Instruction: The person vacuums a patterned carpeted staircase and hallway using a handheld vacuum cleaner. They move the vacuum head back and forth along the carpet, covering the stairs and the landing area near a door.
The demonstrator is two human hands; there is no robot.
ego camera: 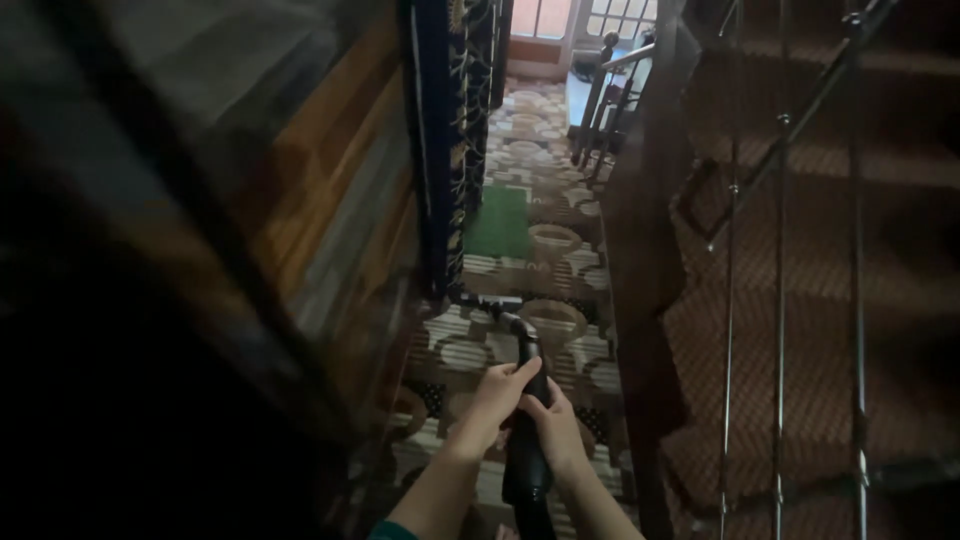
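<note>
Head view: the left hand (492, 397) and right hand (553, 428) both clench the black vacuum tube (527, 420), which slants down over the patterned carpet (545, 250). Its nozzle (490, 303) rests on the carpet near the wooden wall's (330, 200) edge. A green mat (499, 222) lies farther along; stair railings (780, 300) stand at right.

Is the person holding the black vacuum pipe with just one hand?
No, both the left hand and the right hand grip the black vacuum pipe.
</note>
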